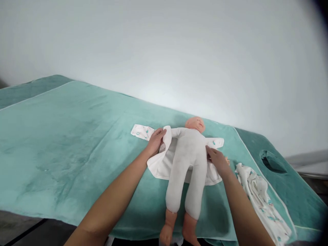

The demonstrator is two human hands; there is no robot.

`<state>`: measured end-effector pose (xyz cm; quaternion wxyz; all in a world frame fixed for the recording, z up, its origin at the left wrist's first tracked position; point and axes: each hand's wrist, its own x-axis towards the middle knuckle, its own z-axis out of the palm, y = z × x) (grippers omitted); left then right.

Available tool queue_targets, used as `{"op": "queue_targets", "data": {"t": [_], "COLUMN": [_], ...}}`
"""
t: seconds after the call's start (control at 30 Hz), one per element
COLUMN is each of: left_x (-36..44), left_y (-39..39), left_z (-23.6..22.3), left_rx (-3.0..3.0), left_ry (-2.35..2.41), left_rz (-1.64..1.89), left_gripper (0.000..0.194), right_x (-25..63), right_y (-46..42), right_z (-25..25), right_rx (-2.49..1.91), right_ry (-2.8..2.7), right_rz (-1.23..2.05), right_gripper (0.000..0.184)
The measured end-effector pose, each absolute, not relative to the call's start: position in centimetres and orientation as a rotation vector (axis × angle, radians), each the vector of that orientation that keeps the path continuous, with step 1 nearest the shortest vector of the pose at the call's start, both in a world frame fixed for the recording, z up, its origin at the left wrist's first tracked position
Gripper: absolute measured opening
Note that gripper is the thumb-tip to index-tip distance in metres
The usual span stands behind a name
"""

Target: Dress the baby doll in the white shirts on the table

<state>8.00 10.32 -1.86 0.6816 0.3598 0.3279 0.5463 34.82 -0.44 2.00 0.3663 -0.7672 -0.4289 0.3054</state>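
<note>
A baby doll with a white cloth body lies on its back, head toward the wall and bare feet toward me. Under it is spread a white baby shirt with a small coloured print on its sleeves. My left hand is closed on the folded-back edge of the shirt, beside the doll's arm at the left of the view. At the other side of the doll, my right hand has its fingers curled against the doll's side and arm. That arm is mostly hidden beneath my hand; only the doll's fingers show past it.
A crumpled white printed garment lies at the right. Green cloth covers the table, with a hole in the darker cover at the far right. Behind the table rises a pale wall.
</note>
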Motion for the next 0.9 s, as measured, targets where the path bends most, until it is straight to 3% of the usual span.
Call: {"op": "queue_targets", "data": {"t": [0.13,0.33,0.53,0.7,0.9], "left_x": [8.1,8.1,8.6,11.1,14.4], "left_y": [10.1,10.8,12.5,13.9,8.5], "left_z": [-2.5,-2.8,0.3,3.9,7.8], "left_rx": [0.828,0.882,0.995,1.115,1.559], "left_ry": [0.756,0.924,1.047,1.081,1.170], "left_rz": [1.262,1.308,1.260,1.240,0.833], "left_gripper": [0.040,0.040,0.037,0.032,0.023], "right_x": [32.8,31.7,33.1,32.8,32.4], "right_y": [-0.1,1.8,2.0,2.1,2.3], "right_z": [1.5,-1.1,-3.1,-3.2,-3.8], "right_rx": [-1.547,-1.196,-1.085,-1.083,-0.938], "right_ry": [-0.881,-0.797,-0.902,-1.043,-0.967], "right_rz": [1.272,1.266,1.296,1.443,1.553], "right_gripper": [0.041,0.053,0.058,0.047,0.043]}}
